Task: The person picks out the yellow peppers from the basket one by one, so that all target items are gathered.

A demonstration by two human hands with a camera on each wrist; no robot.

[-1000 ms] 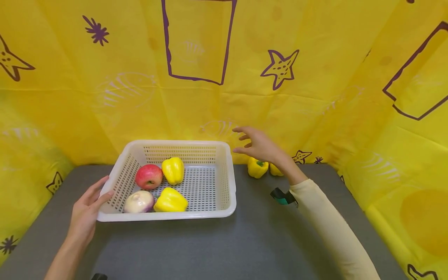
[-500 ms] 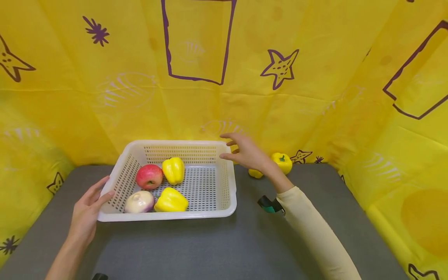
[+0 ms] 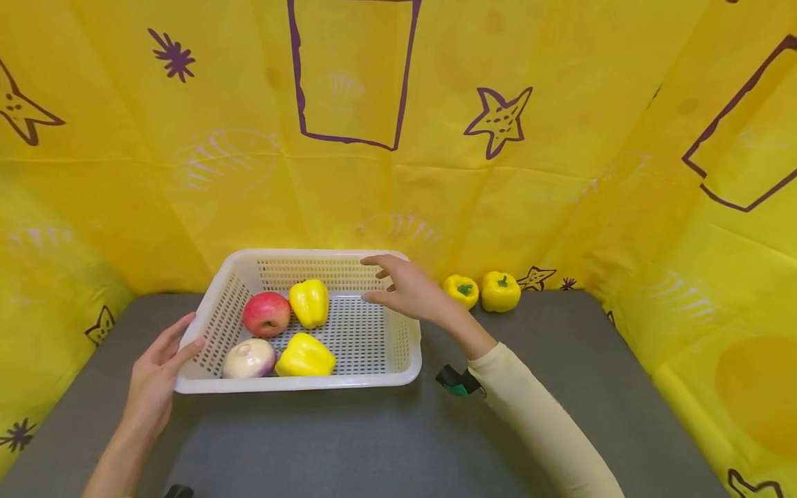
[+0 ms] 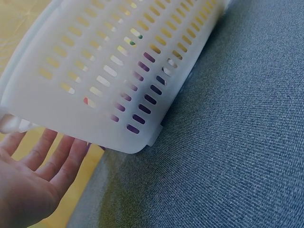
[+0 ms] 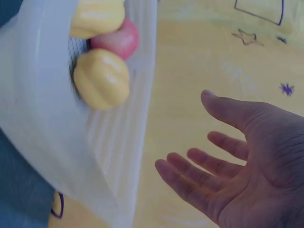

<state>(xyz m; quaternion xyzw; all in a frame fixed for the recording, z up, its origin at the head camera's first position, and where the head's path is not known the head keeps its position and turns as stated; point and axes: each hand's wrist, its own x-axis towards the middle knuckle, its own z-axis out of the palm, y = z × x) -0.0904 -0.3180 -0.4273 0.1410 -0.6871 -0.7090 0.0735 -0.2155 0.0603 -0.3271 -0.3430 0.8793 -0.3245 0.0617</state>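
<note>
A white plastic basket (image 3: 299, 384) stands on the grey surface, holding a red apple (image 3: 266, 315), a white and purple turnip-like vegetable (image 3: 248, 358) and two yellow peppers (image 3: 308, 303). My left hand (image 3: 151, 377) grips its left rim, thumb over the edge; in the left wrist view the fingers of that hand (image 4: 40, 178) lie along the outside of the basket wall (image 4: 61, 104). Over the basket's right end hangs my right hand (image 3: 407, 290), empty, fingers apart and slightly bent. The right wrist view shows that hand (image 5: 242, 171) clear of the peppers (image 5: 101, 79).
Two more yellow peppers (image 3: 461, 289) (image 3: 501, 291) sit side by side right of the basket, against the yellow patterned cloth (image 3: 349, 194). A dark band with a green part (image 3: 456, 380) shows at the right wrist.
My right hand has moved left, from above the two outside peppers to over the basket's right end, uncovering those peppers. The left hand and the basket have stayed in place.
</note>
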